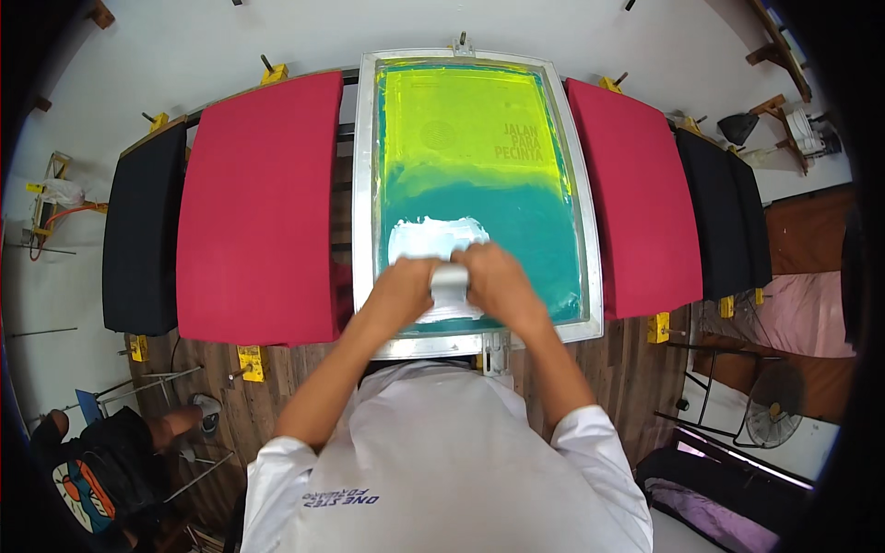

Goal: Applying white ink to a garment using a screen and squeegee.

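A screen-printing frame (363, 184) with an aluminium rim lies in front of me, its mesh yellow at the far end and teal nearer me. A smear of white ink (433, 236) sits on the teal part. My left hand (403, 293) and my right hand (499, 282) grip the same squeegee (450, 281), a pale bar seen between them, pressed on the mesh near the frame's near edge. The blade itself is hidden under my hands.
Red garments on pallets (258, 207) (631, 203) flank the frame, with black ones (143, 230) (724, 217) beyond them. Yellow clamps (251, 362) line the wooden bench edge. A seated person (101, 465) is at the lower left; a fan (772, 417) stands at the lower right.
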Action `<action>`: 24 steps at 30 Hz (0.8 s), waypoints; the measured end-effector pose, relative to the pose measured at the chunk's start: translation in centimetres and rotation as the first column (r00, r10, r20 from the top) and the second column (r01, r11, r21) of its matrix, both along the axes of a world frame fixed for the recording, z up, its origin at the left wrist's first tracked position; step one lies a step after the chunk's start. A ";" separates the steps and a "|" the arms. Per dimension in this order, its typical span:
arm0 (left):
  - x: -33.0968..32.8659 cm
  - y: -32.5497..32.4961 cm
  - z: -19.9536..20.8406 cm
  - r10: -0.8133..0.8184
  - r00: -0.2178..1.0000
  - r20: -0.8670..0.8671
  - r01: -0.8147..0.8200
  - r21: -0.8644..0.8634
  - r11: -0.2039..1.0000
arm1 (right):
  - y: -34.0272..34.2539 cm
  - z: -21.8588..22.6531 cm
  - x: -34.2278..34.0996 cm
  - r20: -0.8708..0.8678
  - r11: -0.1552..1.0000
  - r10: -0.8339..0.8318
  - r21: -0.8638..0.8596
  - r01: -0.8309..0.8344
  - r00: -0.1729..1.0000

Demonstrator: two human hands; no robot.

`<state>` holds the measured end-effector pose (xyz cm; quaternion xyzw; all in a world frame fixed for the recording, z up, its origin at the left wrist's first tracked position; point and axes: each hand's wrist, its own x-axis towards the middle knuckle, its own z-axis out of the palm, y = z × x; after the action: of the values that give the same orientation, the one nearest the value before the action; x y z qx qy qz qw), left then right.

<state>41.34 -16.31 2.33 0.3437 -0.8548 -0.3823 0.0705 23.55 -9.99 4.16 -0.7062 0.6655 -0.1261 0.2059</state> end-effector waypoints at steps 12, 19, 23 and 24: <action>-3.4 -2.7 -0.8 -0.073 0.995 0.069 0.071 0.034 0.997 | -1.7 -1.6 -3.0 0.063 0.999 -0.015 0.036 0.013 0.998; 0.0 3.2 1.0 -0.122 0.984 0.132 0.096 0.187 0.978 | 4.7 0.8 1.3 0.068 0.978 -0.122 0.180 0.108 0.990; -0.1 0.5 1.1 -0.161 0.979 0.124 0.132 0.213 0.968 | 2.7 0.9 0.8 0.069 0.971 -0.092 0.229 0.074 0.993; -0.3 -0.3 0.5 -0.127 0.988 0.086 0.113 0.152 0.982 | 1.6 1.3 0.6 0.030 0.977 -0.056 0.207 0.048 0.998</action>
<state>41.06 -16.63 2.81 0.3138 -0.8459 -0.4310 -0.0191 24.20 -8.35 5.46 -0.6610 0.6896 -0.0742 0.2865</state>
